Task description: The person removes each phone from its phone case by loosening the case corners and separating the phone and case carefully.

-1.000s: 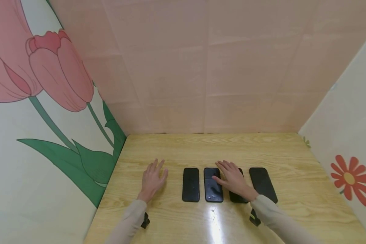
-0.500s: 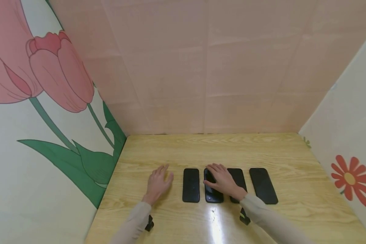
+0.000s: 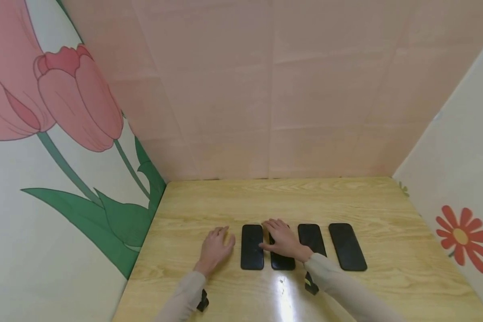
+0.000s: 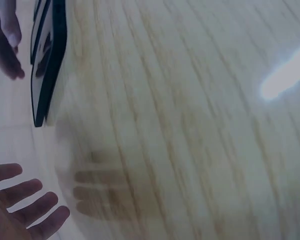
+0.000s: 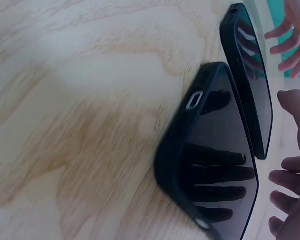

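Observation:
Several dark phones lie flat in a row. My left hand hovers over the table just left of the leftmost phone, fingers spread, holding nothing. My right hand is over the second phone and hides much of it; the thumb reaches across the leftmost phone's right edge. In the right wrist view, the right hand's fingers are loosely spread above the near phone, which mirrors them. In the left wrist view, the left hand is apart from the phone.
Right of my right hand lie a third phone, partly behind the wrist, and a rightmost phone, slightly slanted. The wood-grain table meets a pink back wall and printed side walls. A bright glare marks the front.
My right hand has moved left, from between the second and third phones to over the second. My left hand has come right and a little nearer, towards the leftmost phone. The phones stay put.

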`<action>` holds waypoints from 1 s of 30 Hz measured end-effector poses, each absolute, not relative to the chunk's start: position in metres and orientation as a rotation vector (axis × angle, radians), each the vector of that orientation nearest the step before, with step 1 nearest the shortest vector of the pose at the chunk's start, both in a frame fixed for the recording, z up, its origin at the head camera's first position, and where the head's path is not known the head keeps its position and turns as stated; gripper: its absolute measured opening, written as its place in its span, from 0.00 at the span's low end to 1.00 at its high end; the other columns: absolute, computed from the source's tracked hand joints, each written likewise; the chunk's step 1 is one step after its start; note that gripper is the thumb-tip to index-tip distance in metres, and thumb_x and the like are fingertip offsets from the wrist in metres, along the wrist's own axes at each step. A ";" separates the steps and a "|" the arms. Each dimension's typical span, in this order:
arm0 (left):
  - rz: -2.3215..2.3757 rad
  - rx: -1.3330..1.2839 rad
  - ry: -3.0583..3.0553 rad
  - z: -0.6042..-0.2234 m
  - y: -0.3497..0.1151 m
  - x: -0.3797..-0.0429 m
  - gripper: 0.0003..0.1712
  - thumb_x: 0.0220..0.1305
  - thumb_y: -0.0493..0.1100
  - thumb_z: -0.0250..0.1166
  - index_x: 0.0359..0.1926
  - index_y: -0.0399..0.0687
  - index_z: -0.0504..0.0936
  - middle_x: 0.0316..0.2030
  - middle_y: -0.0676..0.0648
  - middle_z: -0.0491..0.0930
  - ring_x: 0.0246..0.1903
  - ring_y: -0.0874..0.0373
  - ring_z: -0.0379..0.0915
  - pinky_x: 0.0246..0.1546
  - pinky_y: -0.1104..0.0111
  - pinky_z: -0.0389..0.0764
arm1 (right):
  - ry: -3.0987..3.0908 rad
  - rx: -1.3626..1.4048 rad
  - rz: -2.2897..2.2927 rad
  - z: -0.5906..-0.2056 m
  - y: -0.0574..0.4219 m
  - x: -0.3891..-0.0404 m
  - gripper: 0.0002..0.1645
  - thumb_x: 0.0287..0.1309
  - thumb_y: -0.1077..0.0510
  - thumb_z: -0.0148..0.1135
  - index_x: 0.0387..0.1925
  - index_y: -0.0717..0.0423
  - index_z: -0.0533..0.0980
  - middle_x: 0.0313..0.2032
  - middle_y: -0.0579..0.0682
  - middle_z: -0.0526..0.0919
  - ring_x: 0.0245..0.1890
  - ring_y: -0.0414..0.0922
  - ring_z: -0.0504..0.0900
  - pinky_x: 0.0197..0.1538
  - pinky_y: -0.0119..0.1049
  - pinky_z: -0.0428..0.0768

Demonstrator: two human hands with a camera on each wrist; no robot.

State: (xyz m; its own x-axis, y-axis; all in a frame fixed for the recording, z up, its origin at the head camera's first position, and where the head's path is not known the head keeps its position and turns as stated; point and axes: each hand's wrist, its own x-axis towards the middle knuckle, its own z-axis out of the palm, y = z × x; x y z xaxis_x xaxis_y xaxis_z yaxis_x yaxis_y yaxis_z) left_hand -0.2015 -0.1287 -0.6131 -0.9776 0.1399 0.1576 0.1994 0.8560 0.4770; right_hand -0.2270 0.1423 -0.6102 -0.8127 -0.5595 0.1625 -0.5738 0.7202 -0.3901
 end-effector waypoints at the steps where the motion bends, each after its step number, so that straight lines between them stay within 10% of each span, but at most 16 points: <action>1: -0.762 -0.268 -2.917 -0.613 -0.128 -0.201 0.27 0.71 0.55 0.56 0.63 0.44 0.76 0.56 0.39 0.77 0.56 0.42 0.72 0.57 0.50 0.72 | -2.890 0.957 0.667 -0.610 0.140 -0.227 0.47 0.58 0.40 0.68 0.65 0.69 0.67 0.63 0.66 0.71 0.66 0.63 0.65 0.70 0.60 0.54; 30: -0.841 -0.562 -2.895 -0.619 -0.105 -0.197 0.20 0.69 0.46 0.61 0.55 0.38 0.82 0.50 0.42 0.83 0.46 0.48 0.79 0.46 0.55 0.80 | -2.994 0.997 0.588 -0.612 0.121 -0.229 0.52 0.52 0.42 0.74 0.67 0.68 0.64 0.62 0.67 0.71 0.65 0.63 0.66 0.70 0.59 0.54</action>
State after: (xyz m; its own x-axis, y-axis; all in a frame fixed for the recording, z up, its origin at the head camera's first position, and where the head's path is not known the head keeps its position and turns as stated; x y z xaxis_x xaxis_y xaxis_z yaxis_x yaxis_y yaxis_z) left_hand -0.1972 -0.1045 -0.6187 -0.9301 0.3250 0.1708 0.3660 0.7827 0.5034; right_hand -0.2294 0.1210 -0.6117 -0.8050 -0.5912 0.0497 -0.5660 0.7403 -0.3629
